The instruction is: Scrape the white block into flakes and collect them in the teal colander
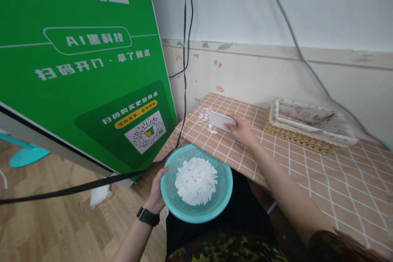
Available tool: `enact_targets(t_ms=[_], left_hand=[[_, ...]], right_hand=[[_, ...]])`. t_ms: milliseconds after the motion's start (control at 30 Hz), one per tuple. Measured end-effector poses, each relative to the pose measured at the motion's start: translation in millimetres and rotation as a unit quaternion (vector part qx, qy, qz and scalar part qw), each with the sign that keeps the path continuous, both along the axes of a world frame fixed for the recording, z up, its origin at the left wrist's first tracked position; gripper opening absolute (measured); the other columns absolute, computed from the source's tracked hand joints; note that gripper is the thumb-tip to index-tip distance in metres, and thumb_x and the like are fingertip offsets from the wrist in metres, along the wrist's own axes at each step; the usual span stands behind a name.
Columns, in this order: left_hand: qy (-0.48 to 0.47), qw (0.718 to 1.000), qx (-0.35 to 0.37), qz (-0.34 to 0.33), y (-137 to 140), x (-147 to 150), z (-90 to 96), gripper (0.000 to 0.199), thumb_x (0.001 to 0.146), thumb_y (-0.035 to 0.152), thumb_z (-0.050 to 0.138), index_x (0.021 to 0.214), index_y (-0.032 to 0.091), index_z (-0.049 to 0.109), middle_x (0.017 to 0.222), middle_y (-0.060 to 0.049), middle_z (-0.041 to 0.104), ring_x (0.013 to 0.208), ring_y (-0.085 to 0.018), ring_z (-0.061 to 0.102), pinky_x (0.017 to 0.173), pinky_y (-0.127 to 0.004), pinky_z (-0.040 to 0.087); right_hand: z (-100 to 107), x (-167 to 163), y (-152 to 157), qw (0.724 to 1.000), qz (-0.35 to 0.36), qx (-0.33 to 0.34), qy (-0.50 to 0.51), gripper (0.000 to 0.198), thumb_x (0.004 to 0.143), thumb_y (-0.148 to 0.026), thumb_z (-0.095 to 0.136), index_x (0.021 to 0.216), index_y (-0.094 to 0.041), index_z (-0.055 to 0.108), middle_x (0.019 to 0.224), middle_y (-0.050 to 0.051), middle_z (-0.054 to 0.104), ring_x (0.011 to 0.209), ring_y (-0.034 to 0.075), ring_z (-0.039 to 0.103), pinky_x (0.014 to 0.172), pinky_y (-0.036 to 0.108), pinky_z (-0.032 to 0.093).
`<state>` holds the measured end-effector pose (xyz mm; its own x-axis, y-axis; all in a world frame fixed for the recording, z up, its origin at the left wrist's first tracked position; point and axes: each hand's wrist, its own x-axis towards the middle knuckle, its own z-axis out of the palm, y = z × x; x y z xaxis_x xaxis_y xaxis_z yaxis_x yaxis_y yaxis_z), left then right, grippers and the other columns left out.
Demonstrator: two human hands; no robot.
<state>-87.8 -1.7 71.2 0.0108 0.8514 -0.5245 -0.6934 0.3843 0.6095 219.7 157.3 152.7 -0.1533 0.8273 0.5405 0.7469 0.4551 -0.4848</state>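
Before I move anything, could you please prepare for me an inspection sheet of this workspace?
Surface: brown tablecloth with white grid lines.
Things in use: teal colander with white scraps inside; white slab beside loose white and pinkish scraps on the cloth.
Clutter: wicker basket, cloth-lined, on the table.
Hands: left hand holds the colander at its rim; right hand holds the slab.
Cables: black cord slants across before the green panel; grey cable hangs along the pale wall.
Surroundings: panel with lettering and code; white item on the floor, unclear.
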Motion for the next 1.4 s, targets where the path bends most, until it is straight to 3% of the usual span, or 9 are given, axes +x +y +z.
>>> enact_targets(t_ms=[433,800,1100,1400], left_hand=[[-0.010,1.000,-0.005,0.002,-0.4,0.3,0.7,0.015,0.075,0.022,0.061,0.083,0.011,0.066,0.073,-0.010,0.072,0.069,-0.023,0.068,0.066,-0.033,0.054],[-0.001,1.000,0.010,-0.005,-0.5,-1.5,-4.0,0.016,0.075,0.026,0.062,0.082,0.011,0.066,0.073,-0.009,0.072,0.067,-0.023,0.067,0.064,-0.033,0.054],[0.000,1.000,0.005,-0.003,-0.4,0.2,-1.4,0.016,0.076,0.025,0.062,0.082,0.011,0.065,0.074,-0.009,0.072,0.067,-0.022,0.067,0.065,-0.032,0.054],[0.001,1.000,0.001,0.003,0.6,-0.7,-3.5,0.016,0.076,0.025,0.062,0.082,0.010,0.065,0.075,-0.009,0.072,0.068,-0.022,0.068,0.065,-0.032,0.054]], right_hand=[[8.5,2.3,-2.8,0.998,0.045,-0.033,0.012,0.031,0.075,-0.027,0.056,0.105,-0.022,0.064,0.093,0.003,0.069,0.078,0.021,0.063,0.072,0.034,0.047],[9.6,0.4,-4.6,0.999,0.048,-0.019,-0.004,0.032,0.077,-0.024,0.054,0.108,-0.025,0.062,0.098,0.002,0.068,0.081,0.022,0.063,0.078,0.037,0.047],[8.2,3.9,-5.0,0.998,-0.012,-0.003,-0.063,0.036,0.079,-0.024,0.050,0.114,-0.028,0.059,0.097,0.003,0.069,0.078,0.025,0.064,0.074,0.040,0.047],[7.0,-1.2,-5.5,0.998,0.017,-0.011,-0.061,0.035,0.080,-0.024,0.050,0.114,-0.026,0.059,0.098,0.003,0.069,0.077,0.023,0.065,0.073,0.036,0.047]])
